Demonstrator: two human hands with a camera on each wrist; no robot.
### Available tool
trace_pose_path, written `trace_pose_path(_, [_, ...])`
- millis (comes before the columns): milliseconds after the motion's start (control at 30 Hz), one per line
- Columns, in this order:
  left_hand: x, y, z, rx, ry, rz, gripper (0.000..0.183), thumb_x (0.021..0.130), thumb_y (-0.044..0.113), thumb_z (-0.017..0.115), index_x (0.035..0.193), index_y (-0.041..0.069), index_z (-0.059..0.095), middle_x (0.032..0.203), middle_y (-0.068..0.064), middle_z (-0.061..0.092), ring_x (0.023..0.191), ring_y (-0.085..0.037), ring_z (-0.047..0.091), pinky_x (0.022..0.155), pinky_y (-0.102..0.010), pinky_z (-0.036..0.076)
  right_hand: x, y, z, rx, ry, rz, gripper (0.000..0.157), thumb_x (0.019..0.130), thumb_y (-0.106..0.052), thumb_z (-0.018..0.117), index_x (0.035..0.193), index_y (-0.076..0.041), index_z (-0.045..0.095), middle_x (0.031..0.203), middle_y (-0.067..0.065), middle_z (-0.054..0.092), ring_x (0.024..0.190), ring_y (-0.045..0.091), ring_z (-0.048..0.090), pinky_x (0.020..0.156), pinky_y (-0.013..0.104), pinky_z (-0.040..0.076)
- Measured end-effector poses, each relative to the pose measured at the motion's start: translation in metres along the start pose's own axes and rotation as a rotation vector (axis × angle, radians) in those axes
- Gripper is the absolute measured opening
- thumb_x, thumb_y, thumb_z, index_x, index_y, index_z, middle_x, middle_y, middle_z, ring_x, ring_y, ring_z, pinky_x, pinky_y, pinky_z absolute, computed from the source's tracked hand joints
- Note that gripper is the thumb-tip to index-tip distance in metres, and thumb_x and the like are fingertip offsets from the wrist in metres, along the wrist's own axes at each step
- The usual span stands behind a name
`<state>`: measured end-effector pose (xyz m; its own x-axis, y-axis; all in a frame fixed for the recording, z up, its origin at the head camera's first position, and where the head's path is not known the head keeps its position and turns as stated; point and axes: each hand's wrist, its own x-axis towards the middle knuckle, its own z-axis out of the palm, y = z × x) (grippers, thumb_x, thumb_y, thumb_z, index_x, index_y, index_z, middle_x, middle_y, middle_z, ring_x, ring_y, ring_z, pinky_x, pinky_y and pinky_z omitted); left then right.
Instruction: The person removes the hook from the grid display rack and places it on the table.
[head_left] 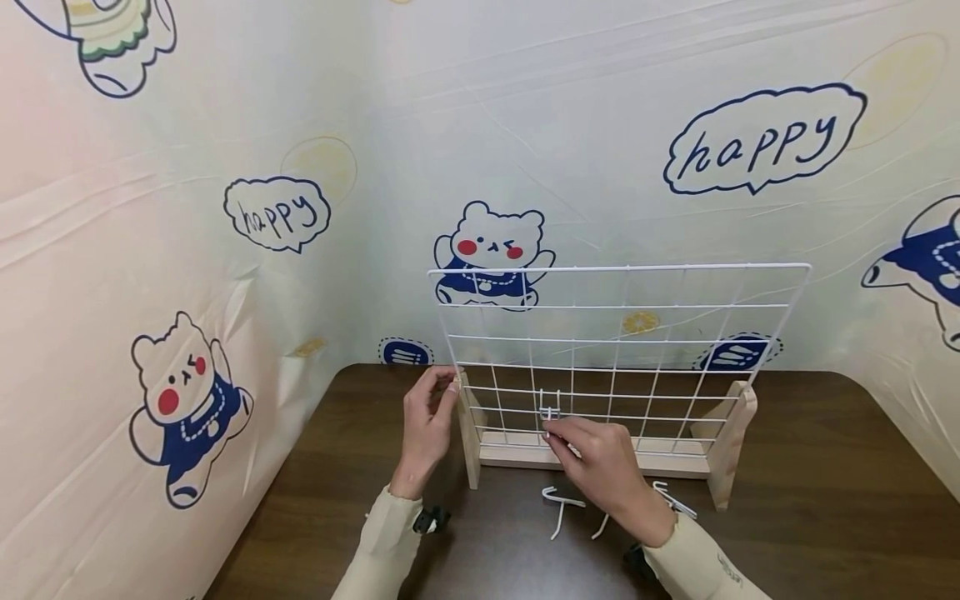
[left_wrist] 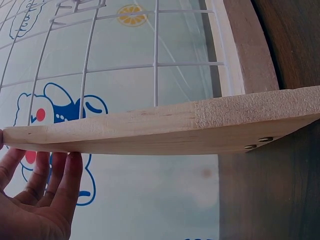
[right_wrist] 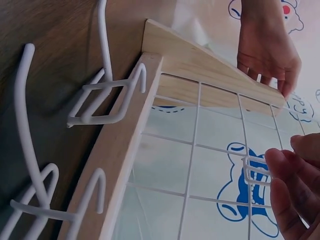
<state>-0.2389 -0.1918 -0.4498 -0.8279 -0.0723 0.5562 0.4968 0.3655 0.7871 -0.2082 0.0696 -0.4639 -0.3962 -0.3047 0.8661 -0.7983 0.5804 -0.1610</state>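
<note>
A white wire grid panel (head_left: 615, 340) stands in a pale wooden stand on the table. My left hand (head_left: 427, 421) grips the upper end of the stand's left side piece (left_wrist: 150, 125), fingers on its outer face. With thumb and fingertips, my right hand (head_left: 603, 467) pinches a small white wire hook (head_left: 550, 412) at the grid's lower left part. In the right wrist view the frame of that hook (right_wrist: 254, 172) lies against the grid wires. My fingers hide its front end.
Loose white hooks (head_left: 561, 502) lie on the dark wooden table (head_left: 300, 500) in front of the stand, partly behind my right forearm. The stand's right side piece (head_left: 731, 446) rises beyond my right hand. A printed cloth (head_left: 600, 150) hangs behind and at the left.
</note>
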Motion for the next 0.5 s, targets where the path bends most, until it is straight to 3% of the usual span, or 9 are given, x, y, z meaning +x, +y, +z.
trace_pose_path(200, [0.0000,-0.0007,0.0000,0.002,0.000,-0.003,0.017,0.103,0.006,0.059,0.115,0.005,0.071,0.111,-0.013,0.074,0.097,-0.013,0.068,0.083,-0.017,0.057,0.0050,-0.0022,-0.0026,0.008,0.001,0.009,0.015,0.075,-0.002,0.086,0.089,-0.007,0.081,0.083,0.003,0.081,0.071,0.014,0.078,0.061,0.032,0.061])
trace_pose_path(500, [-0.0001,-0.0023,-0.0001,0.003,0.000,-0.002,0.017,0.103,0.007,0.059,0.115,0.005,0.071,0.110,-0.013,0.074,0.097,-0.015,0.068,0.084,-0.018,0.057,0.0100,-0.0021,-0.0064,0.005,0.019,-0.002,0.015,0.074,-0.001,0.086,0.088,-0.006,0.081,0.081,0.003,0.081,0.069,0.015,0.077,0.059,0.031,0.060])
